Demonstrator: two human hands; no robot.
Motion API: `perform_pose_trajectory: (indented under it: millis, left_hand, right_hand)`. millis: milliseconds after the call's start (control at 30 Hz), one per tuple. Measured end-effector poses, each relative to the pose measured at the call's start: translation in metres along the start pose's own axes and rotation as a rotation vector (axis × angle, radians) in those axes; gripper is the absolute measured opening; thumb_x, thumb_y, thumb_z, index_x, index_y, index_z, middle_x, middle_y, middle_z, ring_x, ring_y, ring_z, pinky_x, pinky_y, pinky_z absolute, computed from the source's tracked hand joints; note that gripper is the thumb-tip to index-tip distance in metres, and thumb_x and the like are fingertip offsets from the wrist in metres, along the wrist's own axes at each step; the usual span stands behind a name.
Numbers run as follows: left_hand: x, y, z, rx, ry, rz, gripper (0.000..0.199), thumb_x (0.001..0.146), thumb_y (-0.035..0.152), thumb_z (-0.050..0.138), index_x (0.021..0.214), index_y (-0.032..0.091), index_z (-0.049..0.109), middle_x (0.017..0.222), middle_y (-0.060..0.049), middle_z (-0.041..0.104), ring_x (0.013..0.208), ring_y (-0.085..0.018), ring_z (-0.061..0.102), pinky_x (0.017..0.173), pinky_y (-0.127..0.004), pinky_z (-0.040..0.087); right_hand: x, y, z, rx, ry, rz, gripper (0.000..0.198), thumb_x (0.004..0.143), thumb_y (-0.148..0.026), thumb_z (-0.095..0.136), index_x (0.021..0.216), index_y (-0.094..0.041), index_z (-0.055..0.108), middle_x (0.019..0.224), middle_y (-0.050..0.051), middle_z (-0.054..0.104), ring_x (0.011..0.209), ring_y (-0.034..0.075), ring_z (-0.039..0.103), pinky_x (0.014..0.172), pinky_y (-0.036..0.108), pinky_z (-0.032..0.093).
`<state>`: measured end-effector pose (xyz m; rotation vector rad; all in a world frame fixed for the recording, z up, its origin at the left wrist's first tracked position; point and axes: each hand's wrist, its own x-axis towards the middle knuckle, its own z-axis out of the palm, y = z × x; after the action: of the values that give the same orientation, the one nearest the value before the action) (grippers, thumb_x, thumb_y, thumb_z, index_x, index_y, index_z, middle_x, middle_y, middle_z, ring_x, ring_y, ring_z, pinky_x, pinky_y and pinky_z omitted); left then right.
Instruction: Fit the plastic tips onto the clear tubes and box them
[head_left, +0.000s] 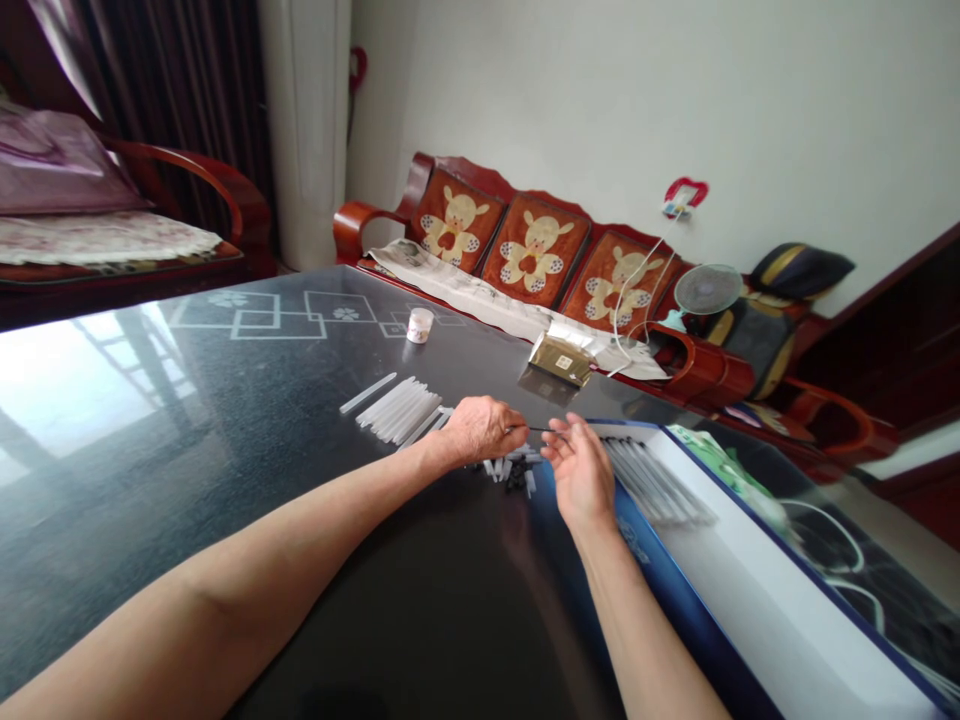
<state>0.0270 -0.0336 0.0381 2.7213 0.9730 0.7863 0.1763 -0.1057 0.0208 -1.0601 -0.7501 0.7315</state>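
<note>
My left hand (486, 430) is closed, its thumb and fingertips pinching one end of a thin dark rod (535, 430) that looks like a pen refill. The rod reaches across to my right hand (581, 470), whose fingertips close around its other end. Just below the hands lie small black caps (516, 474) and short clear pieces, partly hidden by my left hand. A row of whitish pen barrels (399, 410) rests on the dark table (300, 420) to the left. In the open box (765, 560) beside my right hand lie several pens (652, 482) with dark ends.
A small white jar (420, 325) stands farther back on the table. Toward the sofa (536, 245) sits a gold tissue pack (559, 360). Beyond the box are a green-and-white packet (731, 470) and white cable loops (847, 560). A fan (707, 290) stands past the table.
</note>
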Motion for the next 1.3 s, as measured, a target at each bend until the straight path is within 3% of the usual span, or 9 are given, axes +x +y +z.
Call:
perform_pose_trajectory:
  millis: [100,267,500,667,833,933,1067,1200,1300]
  left_hand:
    - [0.0,-0.002,0.0,0.046,0.002,0.028,0.036,0.093,0.037,0.04,0.084,0.021,0.071,0.079,-0.005,0.067,0.075,-0.017,0.064,0.061,-0.022,0.041]
    - [0.0,-0.004,0.004,-0.029,-0.001,0.185,0.034,0.095,0.034,0.039,0.116,0.021,0.062,0.09,-0.006,0.065,0.083,-0.017,0.064,0.07,-0.023,0.047]
    - [0.001,-0.002,0.01,-0.056,-0.033,0.227,0.042,0.09,0.018,0.041,0.131,0.018,0.05,0.104,-0.008,0.066,0.094,-0.019,0.064,0.08,-0.026,0.05]
    - [0.001,-0.009,0.007,-0.087,-0.019,0.171,0.044,0.089,0.016,0.041,0.132,0.021,0.051,0.107,-0.008,0.067,0.094,-0.019,0.065,0.082,-0.025,0.049]
    - [0.003,-0.017,-0.001,-0.077,0.06,-0.003,0.041,0.093,0.02,0.038,0.131,0.021,0.054,0.106,-0.009,0.068,0.094,-0.019,0.065,0.082,-0.026,0.049]
    - [0.004,-0.019,-0.003,-0.072,0.091,-0.045,0.041,0.092,0.018,0.039,0.13,0.02,0.055,0.105,-0.009,0.068,0.094,-0.019,0.065,0.081,-0.026,0.05]
    - [0.004,-0.02,-0.001,-0.055,0.099,-0.028,0.041,0.09,0.017,0.04,0.127,0.02,0.057,0.102,-0.009,0.069,0.09,-0.02,0.067,0.077,-0.028,0.051]
    - [0.005,-0.022,0.005,-0.068,0.129,-0.005,0.04,0.089,0.018,0.042,0.126,0.02,0.058,0.103,-0.008,0.07,0.091,-0.02,0.068,0.078,-0.028,0.052]
    - [0.005,-0.023,0.009,-0.102,0.166,-0.008,0.038,0.089,0.02,0.043,0.123,0.018,0.059,0.106,-0.008,0.071,0.092,-0.02,0.068,0.08,-0.028,0.052]
  right_hand:
    - [0.006,-0.004,-0.003,0.105,0.073,0.022,0.033,0.069,-0.036,0.073,0.093,-0.02,0.057,0.083,0.001,0.071,0.069,0.012,0.066,0.063,0.026,0.054]
    - [0.01,0.002,-0.005,0.116,0.104,0.118,0.029,0.07,-0.039,0.074,0.084,-0.018,0.06,0.084,0.003,0.072,0.069,0.011,0.066,0.064,0.024,0.056]
    - [-0.001,0.012,0.0,-0.126,0.137,0.049,0.038,0.063,-0.045,0.077,0.087,-0.019,0.066,0.077,0.0,0.069,0.061,0.012,0.062,0.051,0.021,0.049]
    - [-0.002,0.012,-0.004,-0.513,-0.063,-0.056,0.039,0.073,-0.047,0.065,0.099,-0.018,0.07,0.086,0.004,0.071,0.074,0.019,0.064,0.061,0.029,0.051]
    - [-0.009,0.012,-0.003,-0.898,-0.356,-0.406,0.019,0.082,-0.029,0.057,0.093,-0.022,0.071,0.094,0.005,0.069,0.085,0.019,0.063,0.08,0.032,0.049]
    - [-0.023,0.014,0.008,-1.15,-0.563,-0.618,0.021,0.084,-0.019,0.055,0.096,-0.024,0.071,0.098,0.006,0.067,0.094,0.021,0.06,0.088,0.035,0.045]
    - [-0.034,0.017,0.019,-1.362,-0.645,-0.778,0.022,0.085,-0.016,0.056,0.099,-0.025,0.071,0.103,0.007,0.066,0.101,0.025,0.056,0.089,0.042,0.041]
    - [-0.03,0.021,0.019,-1.21,-0.574,-0.757,0.017,0.086,-0.018,0.055,0.092,-0.022,0.07,0.097,0.008,0.066,0.096,0.024,0.058,0.089,0.041,0.043]
    - [-0.02,0.026,0.013,-0.846,-0.368,-0.549,0.015,0.086,-0.026,0.055,0.094,-0.021,0.067,0.093,0.007,0.067,0.088,0.021,0.062,0.081,0.036,0.05]
